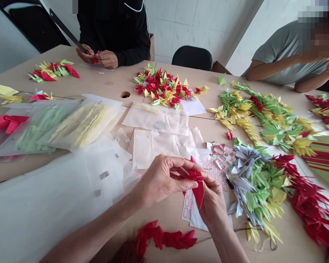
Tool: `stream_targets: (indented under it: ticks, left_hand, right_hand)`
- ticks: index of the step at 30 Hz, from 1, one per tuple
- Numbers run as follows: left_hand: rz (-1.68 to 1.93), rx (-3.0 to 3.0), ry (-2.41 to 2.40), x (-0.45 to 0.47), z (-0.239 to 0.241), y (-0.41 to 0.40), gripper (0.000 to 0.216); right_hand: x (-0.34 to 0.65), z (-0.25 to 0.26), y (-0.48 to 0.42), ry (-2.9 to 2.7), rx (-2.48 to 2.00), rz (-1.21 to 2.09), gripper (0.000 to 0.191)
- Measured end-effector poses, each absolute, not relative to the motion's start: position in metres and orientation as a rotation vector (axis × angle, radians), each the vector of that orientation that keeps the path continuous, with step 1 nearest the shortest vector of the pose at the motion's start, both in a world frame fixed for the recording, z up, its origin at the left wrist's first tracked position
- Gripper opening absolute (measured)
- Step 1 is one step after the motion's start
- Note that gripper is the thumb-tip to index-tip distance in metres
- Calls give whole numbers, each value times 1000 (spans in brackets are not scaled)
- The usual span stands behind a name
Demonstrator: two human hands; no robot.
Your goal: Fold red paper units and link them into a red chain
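Red folded paper [199,193], toward five o'clock from centre above the bench [98,89], is pinched in the grip of left hand [164,180] and right hand [213,202] — apparently a shaping step — so the next move seems to call for light, even pressure.

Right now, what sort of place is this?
Probably a small craft workroom: heaps of folded paper, plastic bags, and a person in black working at the same table.
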State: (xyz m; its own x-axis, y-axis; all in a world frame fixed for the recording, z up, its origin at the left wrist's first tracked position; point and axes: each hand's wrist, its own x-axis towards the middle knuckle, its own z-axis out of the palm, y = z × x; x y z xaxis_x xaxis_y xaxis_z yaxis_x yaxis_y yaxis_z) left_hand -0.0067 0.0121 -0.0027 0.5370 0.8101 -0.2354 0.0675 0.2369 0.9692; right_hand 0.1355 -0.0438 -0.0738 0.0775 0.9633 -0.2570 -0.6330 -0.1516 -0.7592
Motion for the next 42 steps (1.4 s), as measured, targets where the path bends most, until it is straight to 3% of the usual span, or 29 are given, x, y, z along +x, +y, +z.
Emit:
stream_targets:
  ticks: [14,21,42]
  left_hand:
    - [605,1137,890,-7,-6,13,26]
    - [621,1073,879,-8,-9,12,14]
    - [598,1104,876,-8,-4,12,16]
  right_hand:
    - [132,-75,-44,-357,-858,1510,13]
    - [132,-81,-46,-377,-892,1507,13]
    - [130,-75,-47,-383,-927,1547,10]
